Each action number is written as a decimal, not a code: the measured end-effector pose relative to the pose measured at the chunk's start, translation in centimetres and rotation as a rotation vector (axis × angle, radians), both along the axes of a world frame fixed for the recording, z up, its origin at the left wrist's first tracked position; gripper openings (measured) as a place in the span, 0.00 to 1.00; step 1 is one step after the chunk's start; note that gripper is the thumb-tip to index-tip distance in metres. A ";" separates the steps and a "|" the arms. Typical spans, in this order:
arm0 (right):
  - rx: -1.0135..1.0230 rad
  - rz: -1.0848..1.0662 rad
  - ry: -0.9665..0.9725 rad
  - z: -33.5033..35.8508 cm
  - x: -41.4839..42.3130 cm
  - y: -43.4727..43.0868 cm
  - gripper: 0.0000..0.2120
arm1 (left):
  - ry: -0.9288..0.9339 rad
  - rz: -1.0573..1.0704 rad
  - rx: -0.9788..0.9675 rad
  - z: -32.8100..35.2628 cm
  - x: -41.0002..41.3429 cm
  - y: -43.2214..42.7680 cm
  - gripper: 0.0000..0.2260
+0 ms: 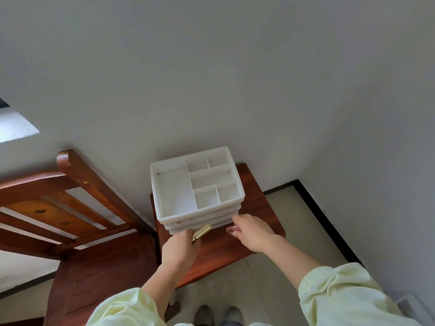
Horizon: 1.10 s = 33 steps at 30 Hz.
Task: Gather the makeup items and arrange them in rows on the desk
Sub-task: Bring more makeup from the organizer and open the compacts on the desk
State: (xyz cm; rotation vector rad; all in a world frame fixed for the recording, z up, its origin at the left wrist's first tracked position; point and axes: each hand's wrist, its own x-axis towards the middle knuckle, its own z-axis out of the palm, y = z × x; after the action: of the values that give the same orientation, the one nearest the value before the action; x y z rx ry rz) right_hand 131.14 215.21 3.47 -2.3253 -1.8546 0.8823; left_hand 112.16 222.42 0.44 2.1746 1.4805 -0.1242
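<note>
A white plastic organiser (174,196) with several bare top compartments and stacked drawers stands on a small reddish wooden table (254,198) against the wall. My left hand (182,249) grips a small gold tube (202,231) just in front of the organiser's lower drawers. My right hand (253,231) hovers palm down by the organiser's front right corner, fingers relaxed, with a fingertip near the drawer front. Whether it touches the drawer is unclear. No other makeup item shows.
A wooden bed headboard (70,184) and a dark wooden surface (101,274) lie to the left. Pale floor tiles (294,208) with a black skirting run to the right. My shoes (219,315) show at the bottom.
</note>
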 end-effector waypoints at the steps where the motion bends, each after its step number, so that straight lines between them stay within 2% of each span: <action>1: 0.010 -0.054 0.042 0.6 0.1 -0.7 0.06 | -0.031 -0.025 -0.003 0.6 0.4 -0.3 0.07; 2: 0.016 -0.102 0.079 1.2 0.1 -1.5 0.03 | -0.062 -0.041 -0.009 1.1 0.7 -0.7 0.07; 6: 0.035 -0.362 0.139 2.5 0.1 -5.3 0.12 | -0.165 -0.156 -0.078 2.5 2.8 -2.5 0.03; 12: 0.165 -0.835 0.264 4.2 -0.3 -12.8 0.18 | -0.182 -0.360 -0.304 3.3 7.9 -4.6 0.14; 16: 0.237 -1.111 0.243 5.5 -3.5 -20.0 0.13 | -0.144 -0.612 -0.349 4.0 9.6 -9.1 0.15; 18: 0.267 -1.238 0.215 5.8 -5.7 -24.3 0.12 | -0.106 -0.728 -0.349 4.4 10.1 -12.4 0.15; 22: 0.372 -1.470 0.207 6.7 -10.9 -33.0 0.18 | -0.056 -0.957 -0.375 5.3 10.0 -20.7 0.16; 26: 0.451 -1.667 0.141 8.3 -16.1 -41.2 0.15 | -0.049 -1.199 -0.413 6.6 8.9 -30.0 0.14; 33: 0.477 -2.025 0.021 10.1 -28.6 -58.7 0.14 | -0.146 -1.602 -0.446 7.9 2.2 -51.5 0.12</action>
State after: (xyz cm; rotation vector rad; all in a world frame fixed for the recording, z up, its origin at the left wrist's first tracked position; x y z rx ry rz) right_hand 102.50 156.48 13.55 -2.2105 0.6839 0.0397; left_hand 114.35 170.91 8.35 2.2933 -0.5973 -0.6945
